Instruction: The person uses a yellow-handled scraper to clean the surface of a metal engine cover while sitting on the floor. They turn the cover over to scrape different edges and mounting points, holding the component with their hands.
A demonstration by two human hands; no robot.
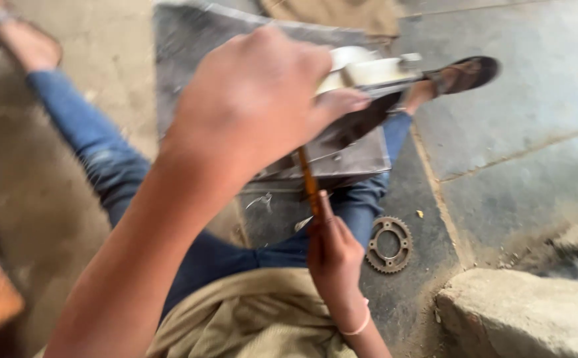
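While our left hand (249,106) clamps the stiff, heavy-looking metal piece (342,142), our right hand (334,255) pinches the thin rigid brown rod (309,179) at its lower end.

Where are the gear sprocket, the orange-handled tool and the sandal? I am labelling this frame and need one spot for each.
gear sprocket (389,244), head view, on its toothed ring, left side.
orange-handled tool (309,178), head view, mid-handle between the hands.
sandal (469,71), head view, on the dark strap area.

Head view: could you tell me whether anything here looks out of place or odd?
A toothed metal sprocket lies loose on the dirty stone floor beside the person's knee, apart from both hands and the metal piece being worked.
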